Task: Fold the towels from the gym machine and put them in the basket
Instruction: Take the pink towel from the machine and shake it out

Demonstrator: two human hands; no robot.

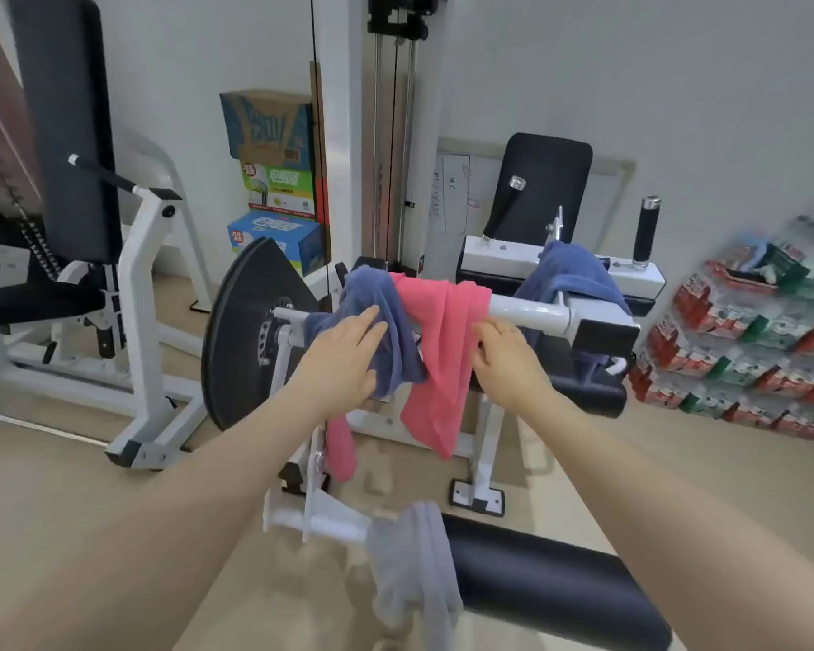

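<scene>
A pink towel [442,350] hangs over the white bar [529,314] of the gym machine, with a blue towel [377,293] draped just left of it. My left hand [344,357] lies on the blue towel with straight fingers. My right hand [506,354] touches the pink towel's right edge, fingers curled at the cloth. A second blue towel [569,274] lies over the machine's far right part. A grey towel [419,570] hangs from the lower roller pad [546,584] close to me. No basket is in view.
A black weight disc [240,331] stands left of the bar. Another white machine with a black seat [128,284] fills the left. Cardboard boxes [273,180] are stacked at the wall. Packs of bottles [748,340] lie on the floor at right.
</scene>
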